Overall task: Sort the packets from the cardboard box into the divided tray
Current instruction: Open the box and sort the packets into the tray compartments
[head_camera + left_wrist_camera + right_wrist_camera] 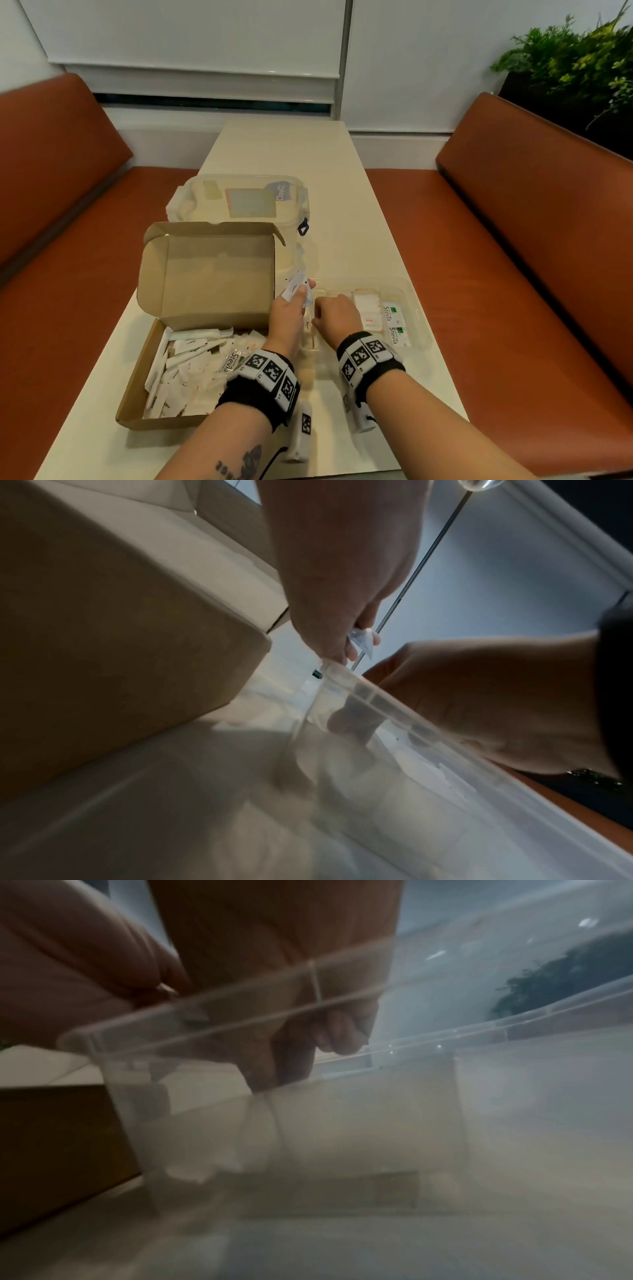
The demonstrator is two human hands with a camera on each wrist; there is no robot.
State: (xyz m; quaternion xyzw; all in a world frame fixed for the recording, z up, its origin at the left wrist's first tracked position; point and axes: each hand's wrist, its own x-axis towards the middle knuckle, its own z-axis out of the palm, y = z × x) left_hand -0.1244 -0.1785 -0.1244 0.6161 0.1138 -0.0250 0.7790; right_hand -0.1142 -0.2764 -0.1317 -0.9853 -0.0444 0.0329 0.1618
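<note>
The open cardboard box lies on the left of the table, with several white packets loose in it. To its right stands the clear divided tray; white packets and Stevia packets fill its right compartments. My left hand is raised between box and tray and pinches a few white packets, also seen in the left wrist view. My right hand reaches down into the tray's left compartment with curled fingers. Whether it holds a packet is hidden by the tray rim.
A clear lidded container stands behind the box's raised flap. Orange benches run along both long sides of the narrow table. A plant stands at the back right.
</note>
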